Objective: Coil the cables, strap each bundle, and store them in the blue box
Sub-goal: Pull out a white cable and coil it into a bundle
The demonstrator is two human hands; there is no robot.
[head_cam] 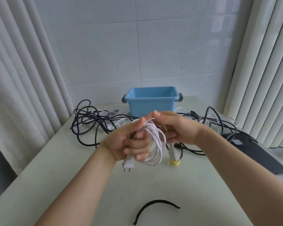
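Clutching white cable coil (155,145) above table (69,170)

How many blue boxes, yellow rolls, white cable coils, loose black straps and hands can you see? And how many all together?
Blue box: 1
Yellow roll: 1
White cable coil: 1
Black strap: 1
Hands: 2, left hand and right hand
Total: 6

Soft, slightly cool daylight lights the frame evenly and brightly. The glossy white wall panels (170,46) carry faint reflections at upper right. Shadows on the pale tabletop (194,185) are weak and diffuse. Wide-angle distortion bows the pleated white curtains (15,79) at both edges, and detail is mildly soft.
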